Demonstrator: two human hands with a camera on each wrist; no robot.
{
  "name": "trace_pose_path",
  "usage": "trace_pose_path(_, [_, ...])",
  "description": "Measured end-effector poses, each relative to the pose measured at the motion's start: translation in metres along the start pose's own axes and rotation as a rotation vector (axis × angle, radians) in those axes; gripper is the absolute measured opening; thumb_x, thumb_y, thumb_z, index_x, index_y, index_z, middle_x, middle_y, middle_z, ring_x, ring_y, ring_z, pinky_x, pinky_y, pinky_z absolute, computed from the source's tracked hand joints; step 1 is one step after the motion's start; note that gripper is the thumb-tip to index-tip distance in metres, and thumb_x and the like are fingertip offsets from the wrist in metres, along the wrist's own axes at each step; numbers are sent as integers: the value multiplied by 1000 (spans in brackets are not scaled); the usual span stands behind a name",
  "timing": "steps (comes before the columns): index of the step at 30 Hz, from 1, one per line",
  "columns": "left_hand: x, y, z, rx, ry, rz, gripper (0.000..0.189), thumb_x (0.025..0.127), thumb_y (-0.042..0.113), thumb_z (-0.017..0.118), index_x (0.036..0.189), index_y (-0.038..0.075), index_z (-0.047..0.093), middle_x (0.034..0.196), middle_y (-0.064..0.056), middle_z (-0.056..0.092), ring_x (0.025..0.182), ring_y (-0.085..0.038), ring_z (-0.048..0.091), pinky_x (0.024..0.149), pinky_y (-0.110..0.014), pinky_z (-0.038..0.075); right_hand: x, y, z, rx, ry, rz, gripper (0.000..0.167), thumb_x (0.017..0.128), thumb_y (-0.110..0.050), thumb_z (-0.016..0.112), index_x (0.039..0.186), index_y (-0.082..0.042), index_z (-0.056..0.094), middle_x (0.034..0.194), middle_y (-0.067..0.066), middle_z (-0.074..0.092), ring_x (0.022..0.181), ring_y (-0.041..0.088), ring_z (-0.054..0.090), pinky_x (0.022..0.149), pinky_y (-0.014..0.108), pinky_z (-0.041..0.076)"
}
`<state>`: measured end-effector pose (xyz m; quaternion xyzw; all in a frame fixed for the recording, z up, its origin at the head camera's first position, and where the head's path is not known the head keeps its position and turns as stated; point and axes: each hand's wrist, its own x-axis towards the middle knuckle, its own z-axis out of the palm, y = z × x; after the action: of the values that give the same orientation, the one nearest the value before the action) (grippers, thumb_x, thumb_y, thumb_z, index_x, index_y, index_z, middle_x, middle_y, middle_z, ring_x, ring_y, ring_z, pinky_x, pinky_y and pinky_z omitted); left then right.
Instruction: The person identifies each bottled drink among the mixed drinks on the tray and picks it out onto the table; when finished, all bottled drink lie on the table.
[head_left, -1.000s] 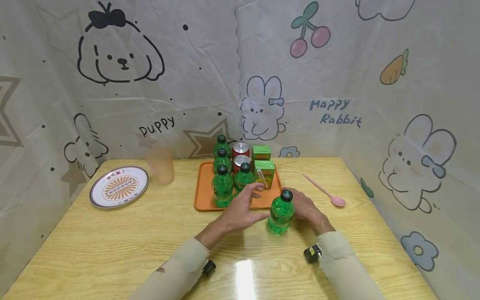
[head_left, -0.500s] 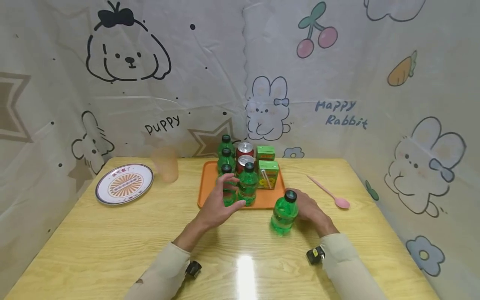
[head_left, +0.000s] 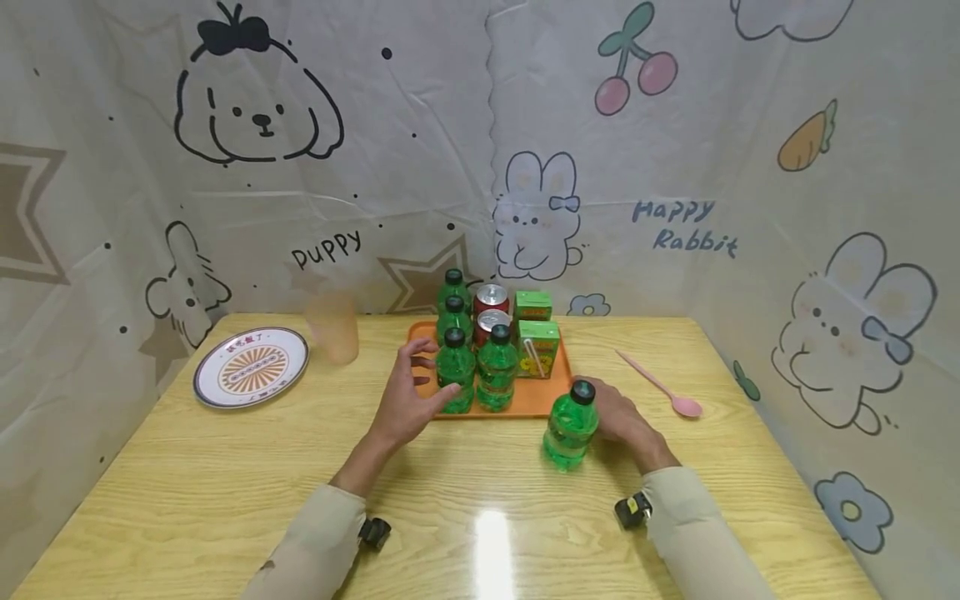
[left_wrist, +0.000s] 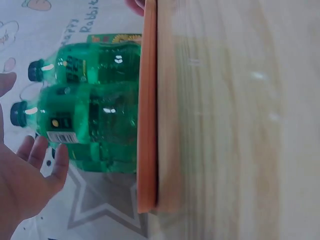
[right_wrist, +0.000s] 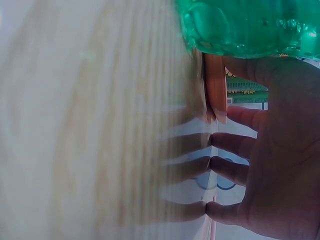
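In the head view, the front-left green bottle [head_left: 455, 377] stands upright on the orange tray [head_left: 536, 402], at two o'clock from the left hand [head_left: 405, 404], the nearer of the two hands; that grip is released, fingers and thumb spread about the bottle. The lone green bottle [head_left: 570, 432] stands upright on the tabletop [head_left: 262, 483], at about nine o'clock from the right hand [head_left: 618, 417], covering part of it. The red cans [head_left: 492, 320] are mostly masked by nearer bottles. In the left wrist view, turned sideways, the front-left bottle's long axis runs from its cap at nine o'clock to its base at three; the fingers lie at about seven, contact is hard to judge, and the thumb is cut off at the left edge. In the right wrist view, the lone bottle, cropped by the frame, sits at one o'clock; the right grip is released too, fingertips down at the tabletop, but the thumb passes behind the bottle, so whether it touches cannot be told.
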<state>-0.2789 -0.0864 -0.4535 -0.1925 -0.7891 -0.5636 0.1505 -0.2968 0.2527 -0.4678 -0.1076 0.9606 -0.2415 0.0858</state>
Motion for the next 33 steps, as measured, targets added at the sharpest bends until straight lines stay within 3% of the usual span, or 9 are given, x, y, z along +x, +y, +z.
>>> trace_pose_path(5, [6, -8, 0, -3, -29, -69, 82, 79, 18, 80, 144, 18, 29, 138, -15, 43, 121, -35, 47, 97, -58, 42, 1, 2, 0, -1, -8, 14, 57, 99, -40, 44, 147, -7, 39, 148, 21, 43, 136, 44, 39, 102, 64, 37])
trace_pose_path(12, [13, -17, 7, 35, -119, -152, 88, 78, 25, 81, 147, 23, 26, 142, -9, 38, 128, -31, 42, 100, -53, 40, 1, 2, 1, 16, 5, 6, 55, 98, -44, 46, 142, -11, 46, 142, 18, 50, 131, 41, 46, 99, 62, 41])
trace_pose_path(16, [17, -20, 11, 49, -136, -153, 88, 78, 22, 81, 147, 21, 26, 143, -13, 39, 132, -31, 40, 104, -52, 39, 1, 1, 1, 16, 3, 10, 57, 98, -44, 47, 143, -10, 45, 144, 18, 48, 133, 42, 44, 100, 63, 40])
trace_pose_path(22, [19, -23, 15, 91, -149, -175, 86, 79, 18, 78, 148, 20, 26, 143, -20, 42, 126, -35, 48, 101, -53, 44, 1, 1, 2, 14, 0, 22, 59, 98, -45, 46, 145, -10, 43, 146, 19, 46, 134, 43, 42, 100, 65, 37])
trace_pose_path(27, [17, -24, 15, 68, -154, -205, 87, 81, 19, 78, 149, 23, 24, 145, -19, 42, 126, -36, 49, 101, -54, 43, 1, 2, 3, 13, 4, 16, 55, 98, -44, 46, 141, -11, 47, 143, 18, 49, 131, 42, 45, 97, 64, 40])
trace_pose_path(33, [14, -25, 13, 41, -141, -188, 85, 82, 20, 78, 149, 22, 25, 143, -18, 45, 119, -35, 55, 95, -51, 50, 2, 2, 2, -1, 9, 0, 52, 98, -39, 49, 141, -10, 47, 142, 18, 50, 130, 42, 47, 96, 63, 42])
